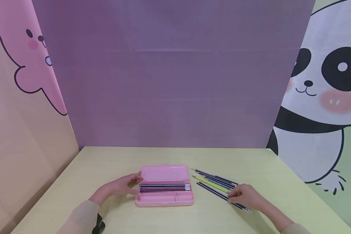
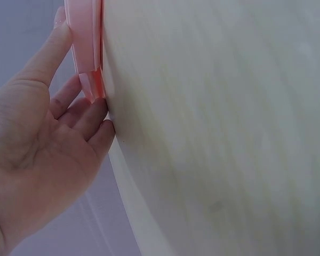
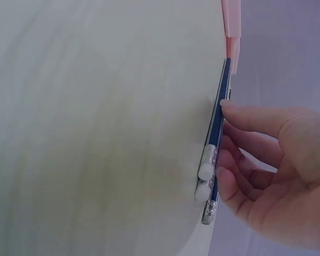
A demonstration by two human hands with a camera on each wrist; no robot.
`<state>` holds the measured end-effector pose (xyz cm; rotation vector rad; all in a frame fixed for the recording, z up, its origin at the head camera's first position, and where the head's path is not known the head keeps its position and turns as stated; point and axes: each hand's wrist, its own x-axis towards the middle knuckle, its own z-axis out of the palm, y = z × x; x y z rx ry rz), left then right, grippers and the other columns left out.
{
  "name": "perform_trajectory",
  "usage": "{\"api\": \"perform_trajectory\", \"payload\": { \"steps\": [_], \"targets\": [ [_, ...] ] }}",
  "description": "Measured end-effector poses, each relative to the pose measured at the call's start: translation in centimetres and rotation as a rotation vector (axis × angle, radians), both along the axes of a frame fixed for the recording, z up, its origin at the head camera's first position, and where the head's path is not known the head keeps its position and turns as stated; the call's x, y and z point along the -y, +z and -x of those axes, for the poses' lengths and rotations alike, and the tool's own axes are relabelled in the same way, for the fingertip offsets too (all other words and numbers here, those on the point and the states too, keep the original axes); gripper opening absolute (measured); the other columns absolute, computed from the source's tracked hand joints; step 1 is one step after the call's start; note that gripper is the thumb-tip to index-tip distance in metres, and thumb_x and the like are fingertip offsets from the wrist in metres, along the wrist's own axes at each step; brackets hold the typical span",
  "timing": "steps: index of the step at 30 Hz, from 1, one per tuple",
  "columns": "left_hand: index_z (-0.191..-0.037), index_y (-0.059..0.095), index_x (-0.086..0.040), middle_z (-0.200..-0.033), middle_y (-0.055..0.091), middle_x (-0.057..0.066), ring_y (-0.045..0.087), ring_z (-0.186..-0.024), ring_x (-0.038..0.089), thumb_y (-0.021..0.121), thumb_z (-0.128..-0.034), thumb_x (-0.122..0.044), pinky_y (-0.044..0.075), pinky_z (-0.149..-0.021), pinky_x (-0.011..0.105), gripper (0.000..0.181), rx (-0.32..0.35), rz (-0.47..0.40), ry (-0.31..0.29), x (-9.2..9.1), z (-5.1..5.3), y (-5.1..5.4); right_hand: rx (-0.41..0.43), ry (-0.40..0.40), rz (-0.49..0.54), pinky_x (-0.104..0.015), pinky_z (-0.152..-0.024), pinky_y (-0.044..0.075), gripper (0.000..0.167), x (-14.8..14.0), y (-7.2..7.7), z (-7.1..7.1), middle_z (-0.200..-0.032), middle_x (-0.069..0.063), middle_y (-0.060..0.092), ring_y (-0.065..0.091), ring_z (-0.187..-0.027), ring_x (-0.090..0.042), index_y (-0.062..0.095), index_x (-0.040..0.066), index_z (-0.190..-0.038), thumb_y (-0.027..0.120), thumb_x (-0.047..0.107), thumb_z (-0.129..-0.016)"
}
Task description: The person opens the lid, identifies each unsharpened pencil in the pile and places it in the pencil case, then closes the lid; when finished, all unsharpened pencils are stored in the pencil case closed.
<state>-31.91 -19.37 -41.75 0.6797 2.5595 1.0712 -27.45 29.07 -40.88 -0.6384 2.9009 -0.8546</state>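
A pink pencil case lies with its lid laid back, several dark pencils and a reddish one in its rear compartment. At the case's left side my left hand rests relaxed; in the left wrist view that hand touches the case's end with thumb and fingertips. To the right lie several loose dark pencils and a yellow-green one. Over their eraser ends is my right hand. The right wrist view shows this hand with its thumb touching a dark blue pencil, fingers slightly bent.
The case's front compartments hold nothing visible. A black object sits beside the left sleeve at the pale table's near side. Behind the table stands a purple panel, with cartoon-patterned walls on both sides.
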Motion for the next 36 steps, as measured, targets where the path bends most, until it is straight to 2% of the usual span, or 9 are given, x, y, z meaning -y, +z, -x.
{"api": "perform_trajectory", "payload": {
  "steps": [4,9,15,23,31,36],
  "targets": [
    [-0.134,0.047,-0.005,-0.154,0.019,0.021,0.026,-0.139,0.039,0.075,-0.079,-0.031,0.021,-0.114,0.053,0.067,-0.004,-0.007,-0.008,0.0,0.0,0.1,0.002,0.022,0.023,-0.019,-0.057,0.047,0.016,0.1,-0.2,0.2,-0.081,0.0,0.067,0.052,-0.066,0.001,0.071,0.004,-0.088,0.071,0.019,-0.081],
    [-0.132,0.048,-0.006,-0.154,0.019,0.022,0.026,-0.139,0.04,0.074,-0.0795,-0.031,0.022,-0.114,0.053,0.064,-0.011,-0.005,-0.014,0.1,0.1,0.0,0.035,0.005,0.039,-0.019,-0.056,0.045,0.015,0.3,-0.5,0.2,-0.076,0.002,0.062,0.049,-0.063,0.0,0.065,0.006,-0.086,0.071,0.018,-0.08],
    [-0.132,0.048,-0.006,-0.154,0.019,0.022,0.026,-0.139,0.04,0.074,-0.0795,-0.031,0.022,-0.114,0.053,0.064,-0.012,-0.003,-0.012,0.1,0.1,-0.1,0.079,0.0,0.04,-0.019,-0.057,0.044,0.019,0.5,-0.5,0.3,-0.076,0.002,0.058,0.047,-0.065,-0.003,0.066,0.002,-0.094,0.07,0.015,-0.081],
    [-0.131,0.048,-0.007,-0.154,0.019,0.021,0.026,-0.139,0.04,0.074,-0.0791,-0.032,0.022,-0.114,0.053,0.064,-0.014,0.0,-0.014,0.2,0.2,-0.3,0.084,0.033,0.048,-0.019,-0.058,0.045,0.016,0.4,-0.3,0.3,-0.077,0.001,0.059,0.047,-0.066,-0.002,0.066,0.002,-0.092,0.069,0.013,-0.081],
    [-0.132,0.049,-0.008,-0.154,0.019,0.02,0.024,-0.14,0.039,0.075,-0.0785,-0.033,0.021,-0.115,0.053,0.064,-0.003,0.007,-0.001,0.0,0.1,-0.1,-0.002,0.077,0.062,-0.019,-0.059,0.046,0.013,0.1,0.1,0.0,-0.081,0.001,0.063,0.051,-0.068,0.001,0.065,0.004,-0.091,0.066,0.016,-0.085],
    [-0.132,0.048,-0.007,-0.154,0.019,0.021,0.024,-0.139,0.04,0.074,-0.0791,-0.032,0.021,-0.114,0.053,0.064,-0.001,0.003,0.002,-0.1,0.0,0.0,-0.012,0.059,0.082,-0.019,-0.059,0.046,0.015,0.0,0.7,-0.3,-0.083,0.0,0.062,0.05,-0.069,0.0,0.064,0.004,-0.092,0.065,0.018,-0.086]
  ]
}}
